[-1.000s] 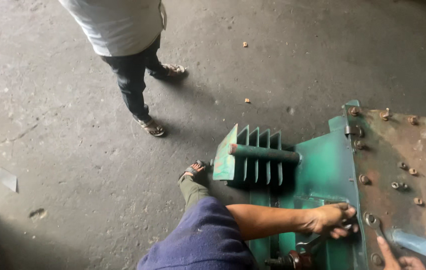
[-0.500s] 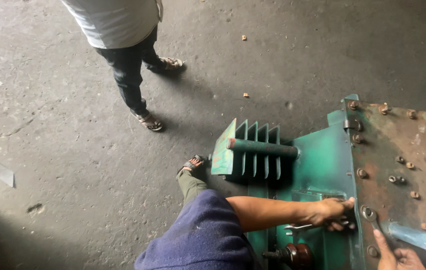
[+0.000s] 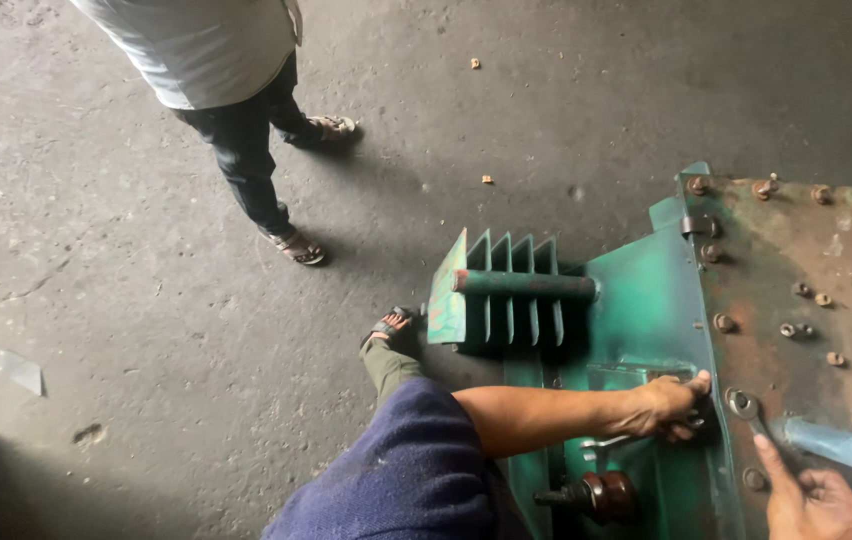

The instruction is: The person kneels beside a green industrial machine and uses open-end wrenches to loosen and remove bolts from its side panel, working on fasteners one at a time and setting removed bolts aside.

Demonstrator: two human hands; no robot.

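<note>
The left hand [image 3: 671, 405] reaches across the side of a green metal transformer tank [image 3: 636, 300], its fingers curled around the head end of a spanner [image 3: 611, 441] just under the tank's rim; the thumb presses up against the edge of the lid. The spanner's shaft runs back along the underside of the wrist, and its head is hidden by the fingers. The right hand [image 3: 811, 500] lies at the bottom right corner, half cut off by the frame edge, with its forefinger stretched out and touching the handle of a ring spanner [image 3: 746, 408] that sits on the rusty lid [image 3: 806, 260]; whether the other fingers grip anything cannot be told. Just beside this hand a pale blue pipe [image 3: 846, 448] lies on the lid. Rusty bolts [image 3: 724, 322] line the lid's rim. Cooling fins [image 3: 501, 290] with a green pipe across them stick out of the tank's side, and a brown insulator [image 3: 601, 493] sits below the left forearm. On the concrete floor [image 3: 146, 330] another person [image 3: 236, 90] in a white shirt and sandals stands well apart.
</note>
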